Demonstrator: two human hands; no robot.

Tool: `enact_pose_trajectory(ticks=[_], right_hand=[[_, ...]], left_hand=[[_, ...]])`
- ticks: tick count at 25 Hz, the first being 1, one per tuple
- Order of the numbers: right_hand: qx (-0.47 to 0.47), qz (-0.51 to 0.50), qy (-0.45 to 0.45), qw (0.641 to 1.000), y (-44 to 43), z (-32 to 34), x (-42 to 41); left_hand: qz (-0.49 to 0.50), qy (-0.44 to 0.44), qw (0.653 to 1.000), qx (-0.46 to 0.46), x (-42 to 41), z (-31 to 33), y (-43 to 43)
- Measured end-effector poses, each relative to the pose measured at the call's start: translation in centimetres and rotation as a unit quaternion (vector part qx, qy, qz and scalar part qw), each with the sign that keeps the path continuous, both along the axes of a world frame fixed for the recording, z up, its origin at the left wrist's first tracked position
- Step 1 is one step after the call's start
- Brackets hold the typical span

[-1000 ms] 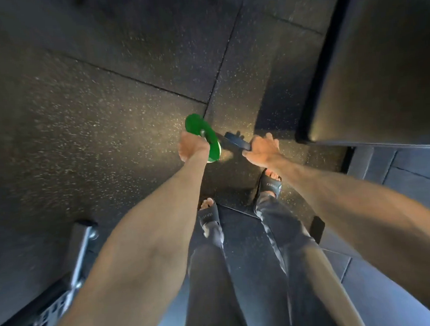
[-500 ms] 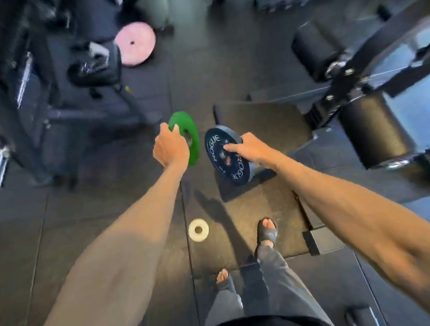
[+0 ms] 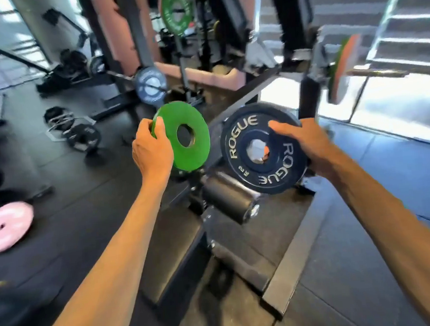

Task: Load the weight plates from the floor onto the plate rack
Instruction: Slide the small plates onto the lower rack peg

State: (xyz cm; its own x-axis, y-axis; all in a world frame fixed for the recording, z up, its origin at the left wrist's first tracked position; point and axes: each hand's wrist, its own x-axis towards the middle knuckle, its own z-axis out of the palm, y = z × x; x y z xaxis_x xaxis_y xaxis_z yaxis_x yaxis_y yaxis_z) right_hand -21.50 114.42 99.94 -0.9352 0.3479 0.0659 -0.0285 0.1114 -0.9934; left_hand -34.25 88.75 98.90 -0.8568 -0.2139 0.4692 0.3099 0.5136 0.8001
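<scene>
2 plates held at mid-frame, 1 per hand.
The left hand (image 3: 152, 152) curls round the rim of the green plate (image 3: 198, 161); the right hand (image 3: 306, 143) pinches the dark ROGUE plate (image 3: 280, 169), thumb on its face. That edge pinch may slip on the bigger plate, dropping it short of the rack (image 3: 182, 60) at upper centre.

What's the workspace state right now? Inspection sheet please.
Surface: dark rubber floor.
Job's things: small green plate and blue Rogue plate held up; pink plate on the floor, left; large green plate and grey plate hang on the rack.
Clutter: roller-pad machine; loaded bar on the floor.
Grippers: left hand grips the small green plate's rim; right hand grips the Rogue plate.
Cables: nothing seen.
Surroundings: stairs, barbell at right.
</scene>
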Motion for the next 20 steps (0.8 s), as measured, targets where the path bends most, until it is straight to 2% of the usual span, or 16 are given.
enact_pose_trajectory(ticks=[5,11,16,20], right_hand=[[-0.075,-0.152,0.086,0.982,16.4,3.3,5.5],[-0.117,-0.275,0.128,0.946,31.0,2.4,13.8],[-0.157,-0.391,0.149,0.895,39.7,0.3,20.2],[-0.183,-0.465,0.173,0.849,46.7,-1.5,23.8]], left_hand=[[-0.167,0.041,0.985,0.033,1.2,1.7,22.4],[-0.356,0.004,0.933,0.051,7.4,1.3,45.0],[-0.496,-0.024,0.867,0.041,12.2,-0.2,58.3],[-0.61,-0.074,0.785,0.081,15.6,-1.7,69.6]])
